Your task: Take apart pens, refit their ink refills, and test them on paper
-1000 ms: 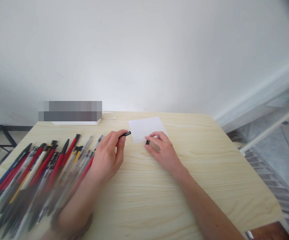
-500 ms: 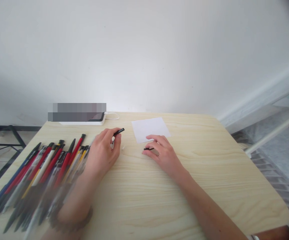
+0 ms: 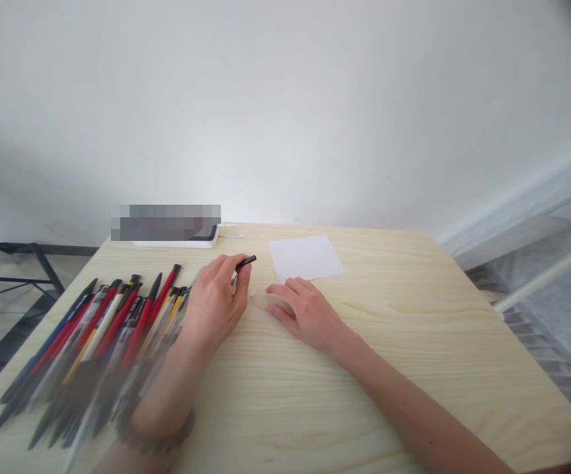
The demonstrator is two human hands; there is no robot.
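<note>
My left hand (image 3: pixel 218 293) is closed on a pen, whose black end (image 3: pixel 246 262) sticks out past the thumb and forefinger. A thin, partly clear piece shows beneath those fingers; I cannot make out whether it belongs to the same pen. Thumb and fingers apart, my right hand (image 3: pixel 307 309) is low over the table, just short of the paper. Nothing shows between its fingertips. A tiny whitish piece (image 3: pixel 253 292) lies on the wood between the two hands. A white sheet of paper (image 3: pixel 307 257) lies behind my right hand.
Many pens (image 3: pixel 112 322), red, white, yellow, blue and clear, lie in a pile left of my left forearm, which partly covers them. A white-edged device (image 3: pixel 176 243) with a cable (image 3: pixel 232 231) stands at the back left, largely blurred out. The wooden table (image 3: pixel 413 342) meets a white wall.
My right hand has moved left towards my left hand, and the small black piece it held no longer shows. My left hand keeps its hold. The whole view has shifted slightly.
</note>
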